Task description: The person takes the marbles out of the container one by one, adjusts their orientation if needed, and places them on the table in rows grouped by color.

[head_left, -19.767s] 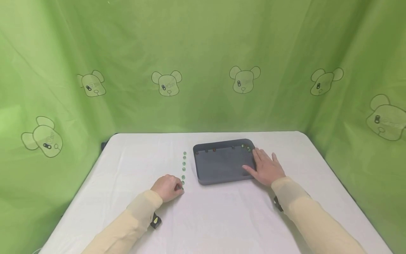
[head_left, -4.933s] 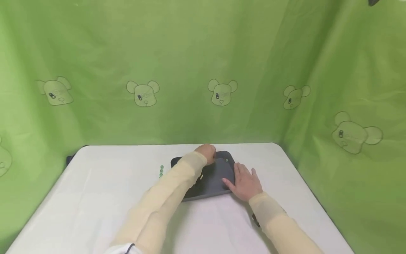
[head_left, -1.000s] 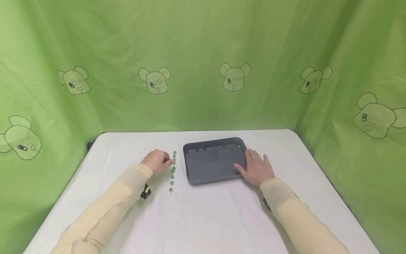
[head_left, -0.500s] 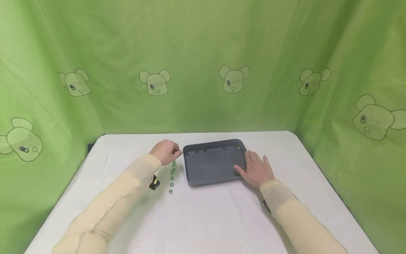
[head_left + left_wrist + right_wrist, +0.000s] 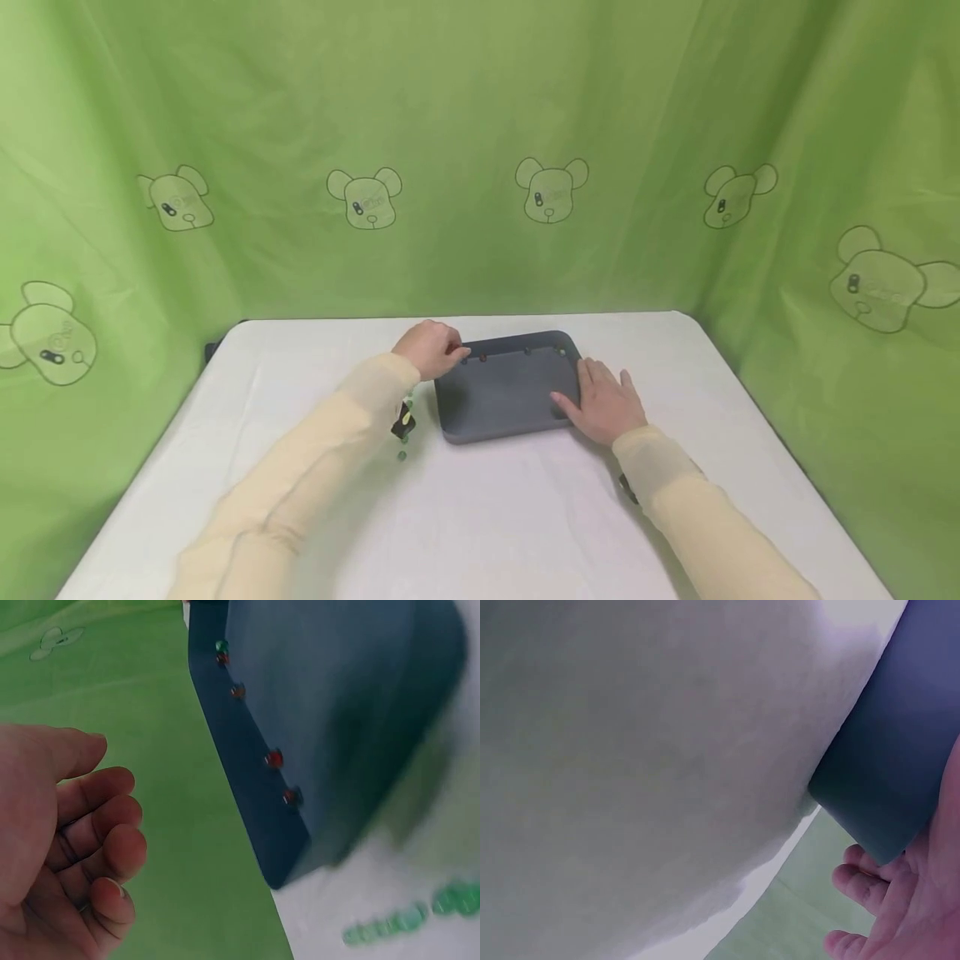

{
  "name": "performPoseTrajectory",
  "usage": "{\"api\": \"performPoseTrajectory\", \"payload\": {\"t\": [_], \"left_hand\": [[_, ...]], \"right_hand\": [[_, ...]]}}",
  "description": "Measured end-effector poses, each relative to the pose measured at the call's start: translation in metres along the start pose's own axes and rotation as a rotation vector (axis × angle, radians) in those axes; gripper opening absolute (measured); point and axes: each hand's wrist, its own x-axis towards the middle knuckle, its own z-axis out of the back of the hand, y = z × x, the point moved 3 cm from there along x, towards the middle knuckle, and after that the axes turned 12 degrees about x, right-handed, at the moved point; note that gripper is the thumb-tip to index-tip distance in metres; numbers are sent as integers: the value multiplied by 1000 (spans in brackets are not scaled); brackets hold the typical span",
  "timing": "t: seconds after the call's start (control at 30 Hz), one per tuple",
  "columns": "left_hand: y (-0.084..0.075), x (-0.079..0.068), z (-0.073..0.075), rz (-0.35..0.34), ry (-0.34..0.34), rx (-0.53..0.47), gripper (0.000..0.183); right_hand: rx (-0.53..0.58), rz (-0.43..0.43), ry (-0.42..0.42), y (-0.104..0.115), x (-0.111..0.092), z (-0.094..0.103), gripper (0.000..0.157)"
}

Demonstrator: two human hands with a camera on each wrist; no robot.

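Note:
My left hand [image 5: 431, 350] hovers at the back left corner of a dark grey tray [image 5: 510, 429], its fingers loosely curled. Nothing shows between them in the left wrist view, where the hand [image 5: 82, 832] appears beside the tray. Flat against the tray's right side rests my right hand [image 5: 609, 402], thumb over the rim and fingers straight. Along the tray's back wall lie a few small glass marbles: a red marble [image 5: 274, 758], other reddish ones, and a green marble [image 5: 221, 646] touching a red one. Left of the tray, a row of green marbles [image 5: 402, 456] is partly hidden by my left wrist.
A white cloth [image 5: 510, 517] covers the table. Green curtains [image 5: 457, 267] with bear-head prints stand behind and on both sides. A small black wrist camera [image 5: 403, 421] hangs under my left wrist, close above the green row.
My left hand has moved right from the green row to the tray's back left corner. My right hand stays put. Compared with the oldest frame, fewer green marbles sit in the tray's back right corner.

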Motion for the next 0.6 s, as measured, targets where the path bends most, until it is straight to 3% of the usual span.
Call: {"api": "performPoseTrajectory", "payload": {"t": [0.33, 0.6], "left_hand": [[-35, 31, -9, -47, 21, 2, 25], [-55, 55, -27, -73, 29, -29, 22]], "right_hand": [[-1, -4, -5, 2, 1, 0, 96], [-10, -12, -7, 1, 0, 2, 96]]}}
